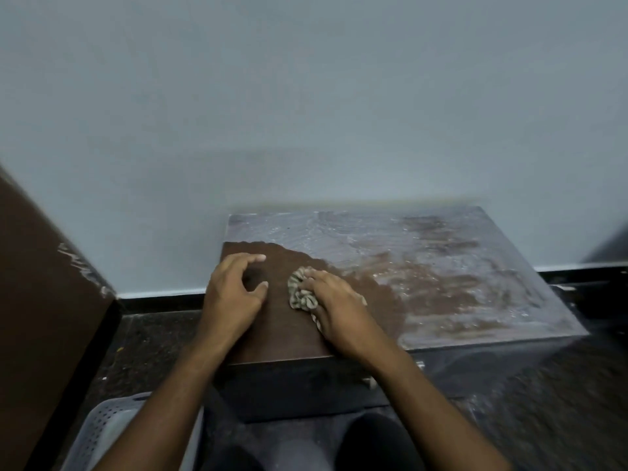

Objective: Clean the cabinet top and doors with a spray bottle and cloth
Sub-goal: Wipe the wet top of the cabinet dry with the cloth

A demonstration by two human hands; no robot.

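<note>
A low dark brown cabinet (441,266) stands against a pale wall. Its top is wet and streaked grey over the right and far parts, darker and wiped at the near left. My right hand (336,307) presses a crumpled patterned cloth (300,294) onto the wiped area, fingers lying over it. My left hand (234,290) rests on the cabinet top by its left edge, fingers loosely curled, holding nothing. The cabinet front (299,385) faces me in shadow, with a small handle (368,380) showing under my right forearm. No spray bottle is in view.
A pale perforated plastic basket (102,433) sits on the dark floor at the lower left. A tall brown panel (44,300) leans in at the left. A black skirting strip (577,270) runs along the wall. My knees (370,443) are at the bottom.
</note>
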